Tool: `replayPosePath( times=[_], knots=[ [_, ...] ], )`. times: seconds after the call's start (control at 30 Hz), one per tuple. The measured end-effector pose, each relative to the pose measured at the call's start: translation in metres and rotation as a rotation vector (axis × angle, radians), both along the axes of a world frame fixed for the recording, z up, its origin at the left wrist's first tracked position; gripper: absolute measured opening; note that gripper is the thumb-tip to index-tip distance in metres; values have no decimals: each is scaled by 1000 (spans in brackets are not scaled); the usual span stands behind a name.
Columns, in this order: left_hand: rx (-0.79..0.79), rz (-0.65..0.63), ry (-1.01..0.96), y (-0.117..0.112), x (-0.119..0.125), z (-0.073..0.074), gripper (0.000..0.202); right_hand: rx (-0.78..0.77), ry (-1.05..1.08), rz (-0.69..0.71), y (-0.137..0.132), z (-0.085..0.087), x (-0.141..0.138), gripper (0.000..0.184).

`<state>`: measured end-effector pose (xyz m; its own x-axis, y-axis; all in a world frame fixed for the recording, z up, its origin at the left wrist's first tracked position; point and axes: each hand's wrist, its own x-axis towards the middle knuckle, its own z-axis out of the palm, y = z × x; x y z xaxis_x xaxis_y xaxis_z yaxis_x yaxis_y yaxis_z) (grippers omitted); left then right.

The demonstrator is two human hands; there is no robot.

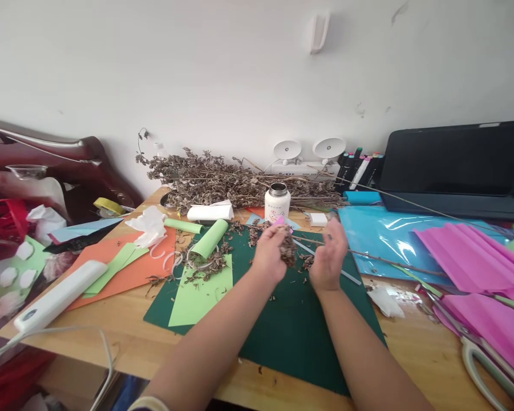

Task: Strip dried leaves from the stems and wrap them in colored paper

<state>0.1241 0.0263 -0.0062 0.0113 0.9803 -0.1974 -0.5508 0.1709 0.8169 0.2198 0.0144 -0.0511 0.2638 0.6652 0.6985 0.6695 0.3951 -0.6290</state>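
My left hand point(270, 252) is closed around a dried plant sprig point(288, 249), whose brown crumpled leaves stick out past the fingers. A small pink piece point(279, 221) shows just above that hand. To its right, my right hand point(331, 254) is raised above the mat with its fingers apart and nothing visible in it. A long thin stem point(385, 260) runs behind the right hand toward the right. Beneath both hands lies a dark green cutting mat point(293, 342) with leaf crumbs on it. Just behind the left hand stands a white open-topped bottle point(277, 202).
A heap of dried branches point(222, 177) lies along the wall. Green paper point(203, 297), an orange sheet point(98, 265) and a white corded tool point(62, 294) are left. Blue sheets point(368, 228), pink paper point(470, 257), scissors point(474, 342) and a tablet point(449, 162) are right.
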Motion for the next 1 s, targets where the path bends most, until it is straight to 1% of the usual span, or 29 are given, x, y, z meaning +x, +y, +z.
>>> replayPosePath(
  times=[0.03,0.07,0.13,0.17,0.23,0.3,0.37,0.43,0.47,0.53,0.57,0.6,0.63,0.67,0.7,0.77,0.8,0.87,1.0],
  knots=[
    [59,8,122,4,10,-5,8,0,-8,-115,6,-2,12,50],
    [155,24,283,8,20,-10,8,-7,-35,-187,12,-5,24,48],
    [414,-28,653,15,35,-20,10,19,-33,-291,19,-9,42,46],
    [531,-78,827,19,42,-24,12,37,-28,-317,21,-10,48,45],
    [675,-194,1092,23,50,-30,16,80,-24,-335,23,-13,54,43],
    [738,-272,1234,22,52,-32,23,117,-47,-316,24,-14,54,42],
    [797,-295,1289,20,47,-28,33,134,-76,-309,24,-14,52,42],
    [854,-283,1317,19,31,-21,37,145,-106,-301,25,-14,50,40],
    [868,-267,1345,20,19,-16,36,170,-117,-289,26,-14,49,38],
    [853,-223,1407,27,-13,-5,36,256,-123,-236,28,-13,46,33],
    [790,-185,1459,34,-31,-1,36,296,-121,-205,29,-13,45,30],
    [689,-144,1530,41,-50,3,37,321,-117,-178,29,-12,44,28],
    [567,-158,1616,49,-69,6,38,328,-115,-157,29,-12,42,26],
    [442,-233,1719,57,-87,8,38,320,-113,-143,29,-11,41,25],
    [337,-374,1835,64,-102,9,39,309,-112,-135,29,-11,40,25],
    [276,-460,1897,75,-122,7,43,285,-111,-122,29,-10,38,24],
    [260,-494,1919,79,-127,4,49,272,-112,-115,29,-10,37,24],
    [246,-523,1942,82,-128,-3,57,245,-112,-106,28,-9,37,23],
    [214,-533,1972,80,-112,-16,72,198,-99,-131,26,-10,36,23]
  ],
)
